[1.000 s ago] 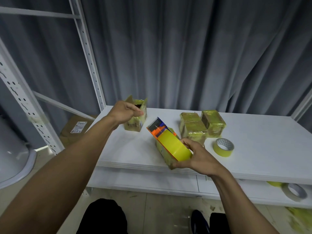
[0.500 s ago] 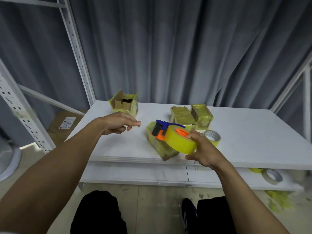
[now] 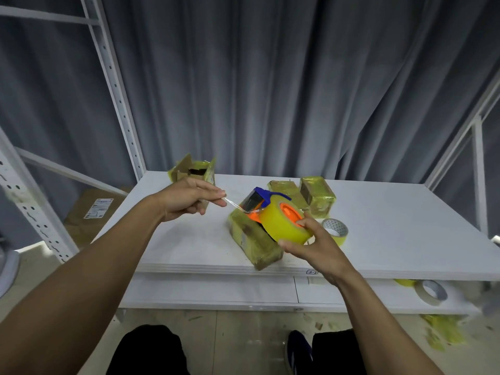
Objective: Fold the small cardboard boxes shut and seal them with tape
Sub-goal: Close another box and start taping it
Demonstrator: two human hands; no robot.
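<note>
Fronting grey curtains (image 3: 270, 90), white shelf (image 3: 392, 226); left hand (image 3: 186, 198) pinches tape, right hand (image 3: 319, 247) grips dispenser (image 3: 278, 217).

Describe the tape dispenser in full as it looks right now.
The tape dispenser has an orange plastic hub and frame, a blue guard arching over the top, and a dark shiny plate at its front end. It carries a fat roll of yellow tape. The right hand grips it around the roll, holding it tilted above the long taped box at the shelf's front edge. A clear strip of tape runs from its front to the left hand, whose fingers pinch the free end.
</note>
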